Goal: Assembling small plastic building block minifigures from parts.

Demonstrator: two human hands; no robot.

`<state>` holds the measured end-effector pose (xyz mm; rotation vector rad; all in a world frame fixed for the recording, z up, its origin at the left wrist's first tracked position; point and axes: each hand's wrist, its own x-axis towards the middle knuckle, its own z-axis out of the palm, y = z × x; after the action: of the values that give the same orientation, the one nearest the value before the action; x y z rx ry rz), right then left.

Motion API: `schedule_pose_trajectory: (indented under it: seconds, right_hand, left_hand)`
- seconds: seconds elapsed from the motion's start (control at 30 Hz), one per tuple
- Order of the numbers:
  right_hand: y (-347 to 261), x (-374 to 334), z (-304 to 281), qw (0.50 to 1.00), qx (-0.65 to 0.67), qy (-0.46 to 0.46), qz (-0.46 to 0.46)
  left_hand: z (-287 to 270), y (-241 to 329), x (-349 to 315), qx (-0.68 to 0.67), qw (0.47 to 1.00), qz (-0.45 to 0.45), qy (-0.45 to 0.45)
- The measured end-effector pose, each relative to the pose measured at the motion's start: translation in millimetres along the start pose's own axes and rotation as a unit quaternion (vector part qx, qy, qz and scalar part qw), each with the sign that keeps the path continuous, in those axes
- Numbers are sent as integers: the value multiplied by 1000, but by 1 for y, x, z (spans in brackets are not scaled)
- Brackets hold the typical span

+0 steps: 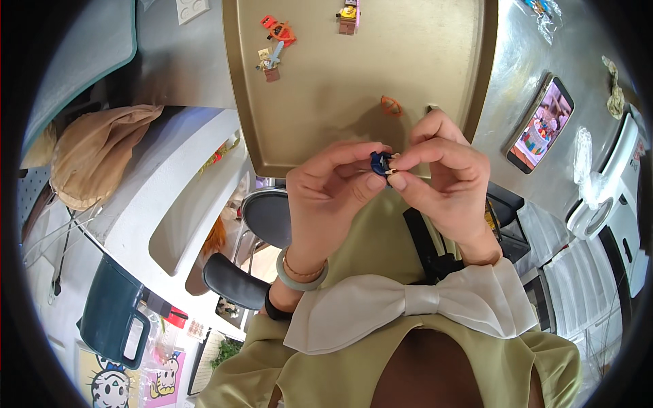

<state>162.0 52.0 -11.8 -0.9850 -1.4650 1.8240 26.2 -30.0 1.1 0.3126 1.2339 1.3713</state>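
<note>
My left hand point(330, 178) pinches a small dark blue toy figure piece point(378, 164) between thumb and fingers above the near edge of the gold tray point(320, 139). From the other side my right hand point(445, 173) has its thumb and forefinger closed at the same piece, where tiny cream-coloured bits show. Its exact shape is partly hidden by my fingertips. Just beyond my hands an orange curved toy part point(390, 106) lies on the tray. Farther off are a red minifigure point(278, 30), a minifigure with a grey-blue sword point(270, 62) and a brown-legged minifigure point(348, 19).
Right of the tray, a phone point(542, 124) with a lit picture lies on the metal table. Clear plastic wrap point(590, 170) is farther right. A white shelf unit point(136, 197), a black stool point(269, 217) and a dark green kettle point(112, 309) stand at left.
</note>
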Motion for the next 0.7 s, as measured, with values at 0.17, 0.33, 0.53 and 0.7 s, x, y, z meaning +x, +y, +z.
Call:
schedule_pose_trajectory:
  seconds: [0.17,0.33,0.53,0.7]
  right_hand:
    - [-5,1,-1,1000,-1,-8,-11]
    - [-8,4,-10,989,-115,-59,-77]
    - [-7,1,-8,990,-115,-53,-69]
    - [-6,2,-9,990,-114,-64,-54]
  left_hand:
    - [-3,2,0,-3,1000,-5,-4]
    - [-6,2,2,28,999,-6,-15]
    - [-4,-1,0,79,997,18,-3]
    - [-2,-2,1,114,993,32,9]
